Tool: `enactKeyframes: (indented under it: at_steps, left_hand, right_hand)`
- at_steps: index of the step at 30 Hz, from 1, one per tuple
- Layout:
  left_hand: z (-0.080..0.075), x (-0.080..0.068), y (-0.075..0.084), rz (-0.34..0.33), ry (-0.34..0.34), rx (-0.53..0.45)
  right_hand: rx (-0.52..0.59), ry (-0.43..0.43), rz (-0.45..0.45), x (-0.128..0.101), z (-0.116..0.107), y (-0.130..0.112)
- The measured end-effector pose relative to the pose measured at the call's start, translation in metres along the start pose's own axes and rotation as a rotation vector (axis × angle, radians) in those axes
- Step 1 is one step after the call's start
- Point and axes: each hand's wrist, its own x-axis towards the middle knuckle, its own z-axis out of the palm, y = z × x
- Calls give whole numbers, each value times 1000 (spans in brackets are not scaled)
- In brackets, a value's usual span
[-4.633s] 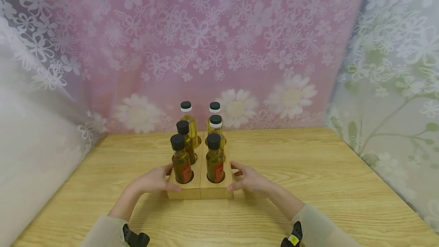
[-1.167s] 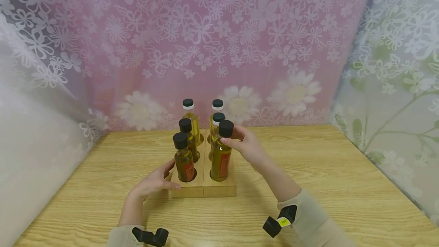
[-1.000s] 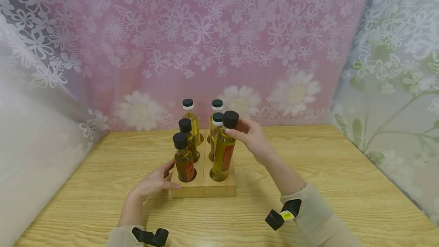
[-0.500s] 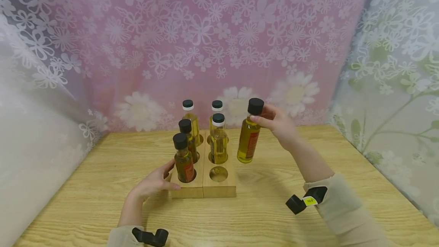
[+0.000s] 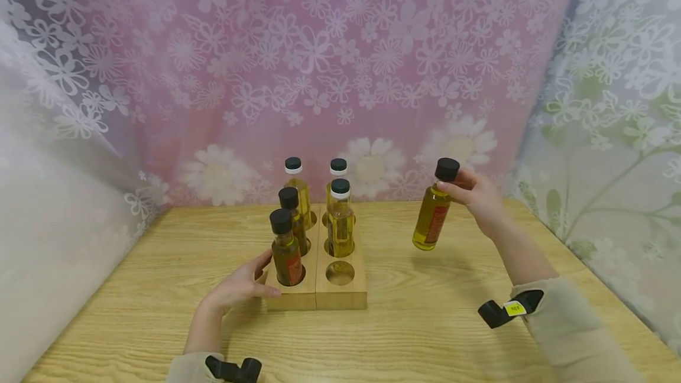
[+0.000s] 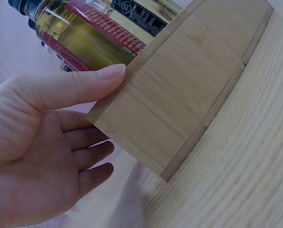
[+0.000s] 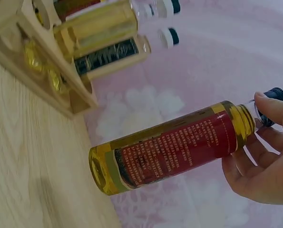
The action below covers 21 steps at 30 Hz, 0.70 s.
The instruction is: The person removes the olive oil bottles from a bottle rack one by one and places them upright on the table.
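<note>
My right hand (image 5: 481,201) pinches the neck of an oil bottle (image 5: 431,217) with a black cap and red label. The bottle hangs slightly tilted above the table, well right of the wooden bottle rack (image 5: 341,299). In the right wrist view, thumb and fingers close round the neck just below the cap. My left hand (image 5: 237,284) holds the rack's near left corner, thumb on the front edge and fingers along the left side. The rack's near right hole (image 5: 340,273) is bare. Several other oil bottles stand in the rack, such as a red-labelled bottle (image 5: 287,259) at near left.
Pale wood-grain table (image 5: 415,330) lies beneath everything. A pink floral curtain (image 5: 340,75) hangs behind it, with whitish cloth at both sides. Behind the bare hole stands a clear oil bottle (image 5: 341,226) with a white-ringed dark cap.
My right hand has let go of the rack's right side, drawn the near right bottle up from its hole and carried it right. My left hand stays at the rack's corner.
</note>
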Motion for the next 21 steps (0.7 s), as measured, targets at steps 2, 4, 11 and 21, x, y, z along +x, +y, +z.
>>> enactKeyframes:
  at_steps: [2,4,11,21]
  left_hand:
    - [0,0,-1,2,-4,3]
    - [0,-1,-1,-1,-1,4]
    - [1,-1,-2,-17,11,14]
    - [-1,1,-4,-8,11,23]
  right_hand:
    - [-9,1,10,1,-7,8]
    - [-8,3,13,3,-14,16]
    - [31,31,35,10,-29,42]
    - [-4,99,75,25,-35,62]
